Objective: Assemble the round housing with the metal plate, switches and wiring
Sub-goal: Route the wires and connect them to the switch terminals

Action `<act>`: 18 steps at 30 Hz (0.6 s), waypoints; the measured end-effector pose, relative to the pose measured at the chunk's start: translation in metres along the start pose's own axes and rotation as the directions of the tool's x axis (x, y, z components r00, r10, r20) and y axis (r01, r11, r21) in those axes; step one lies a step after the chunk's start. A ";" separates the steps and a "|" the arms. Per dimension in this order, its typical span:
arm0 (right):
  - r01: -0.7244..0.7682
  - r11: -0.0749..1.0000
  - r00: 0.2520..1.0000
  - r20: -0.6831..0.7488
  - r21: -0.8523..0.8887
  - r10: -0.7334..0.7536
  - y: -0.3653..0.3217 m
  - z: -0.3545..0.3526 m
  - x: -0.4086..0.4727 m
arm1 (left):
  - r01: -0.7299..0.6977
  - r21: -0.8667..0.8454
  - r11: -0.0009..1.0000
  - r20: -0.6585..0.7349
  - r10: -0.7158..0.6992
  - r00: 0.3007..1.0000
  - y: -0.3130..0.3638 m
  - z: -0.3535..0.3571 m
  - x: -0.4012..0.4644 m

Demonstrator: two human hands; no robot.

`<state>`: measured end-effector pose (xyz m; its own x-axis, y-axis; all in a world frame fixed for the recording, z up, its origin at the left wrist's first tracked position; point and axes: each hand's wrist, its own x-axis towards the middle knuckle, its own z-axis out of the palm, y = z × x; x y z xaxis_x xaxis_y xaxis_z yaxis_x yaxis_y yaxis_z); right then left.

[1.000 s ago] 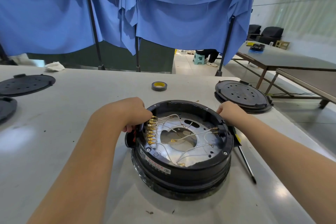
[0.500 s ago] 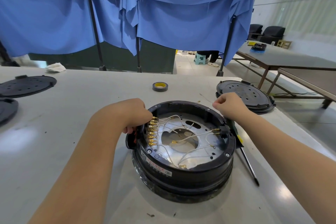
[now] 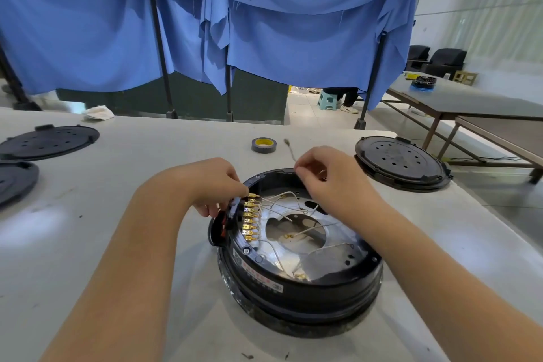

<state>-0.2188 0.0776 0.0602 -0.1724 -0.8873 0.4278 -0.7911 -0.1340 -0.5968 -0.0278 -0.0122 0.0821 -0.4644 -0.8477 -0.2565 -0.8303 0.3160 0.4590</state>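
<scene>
The housing (image 3: pixel 299 267) sits on the table (image 3: pixel 117 214), plate (image 3: pixel 332 250) inside. The left hand (image 3: pixel 210 185) pinches a terminal (image 3: pixel 252 195) at its left rim. The right hand (image 3: pixel 326 176) pinches a loose wire (image 3: pixel 291 150) above the far rim.

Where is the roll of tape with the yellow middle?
In the head view the roll of tape lies flat on the white table, beyond the round housing and just left of the raised right hand.

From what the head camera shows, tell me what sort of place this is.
Probably an assembly workshop: a long workbench holds the open round housing with loose wires, spare black round covers and a tape roll, while blue cloth partitions screen off the station.
</scene>
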 end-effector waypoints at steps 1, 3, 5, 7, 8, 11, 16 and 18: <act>0.013 1.000 1.000 0.011 -0.010 -0.013 -0.001 0.004 -0.003 | -0.028 -0.026 0.999 -0.020 0.028 0.999 0.000 -0.003 -0.002; 0.005 1.000 0.998 0.057 0.006 -0.005 -0.001 0.009 -0.008 | -0.107 -0.073 0.992 -0.055 0.103 0.993 0.001 -0.008 -0.006; -0.033 0.999 0.991 0.130 0.041 0.027 0.000 0.012 -0.010 | -0.196 -0.101 0.975 -0.071 0.189 0.979 0.004 -0.012 -0.012; -0.058 0.997 0.974 0.223 0.058 0.043 0.001 0.012 -0.010 | -0.265 -0.124 0.956 -0.089 0.255 0.963 0.009 -0.012 -0.017; -0.066 0.996 0.962 0.269 0.066 0.046 0.002 0.012 -0.010 | -0.289 -0.132 0.948 -0.099 0.277 0.956 0.012 -0.012 -0.019; -0.079 0.992 0.930 0.366 0.097 0.039 0.002 0.013 -0.011 | -0.319 -0.133 0.938 -0.113 0.305 0.945 0.018 -0.010 -0.021; -0.072 0.989 0.912 0.410 0.132 0.012 0.001 0.014 -0.014 | -0.324 -0.123 0.938 -0.112 0.311 0.944 0.018 -0.007 -0.020; -0.068 0.986 0.909 0.416 0.149 0.000 0.000 0.013 -0.016 | -0.339 -0.125 0.932 -0.115 0.326 0.938 0.018 -0.007 -0.019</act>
<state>-0.2086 0.0862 0.0444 0.0874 -0.9904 0.1067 -0.6812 -0.1376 -0.7191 -0.0317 0.0067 0.1015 -0.6711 -0.7414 0.0069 -0.5779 0.5289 0.6215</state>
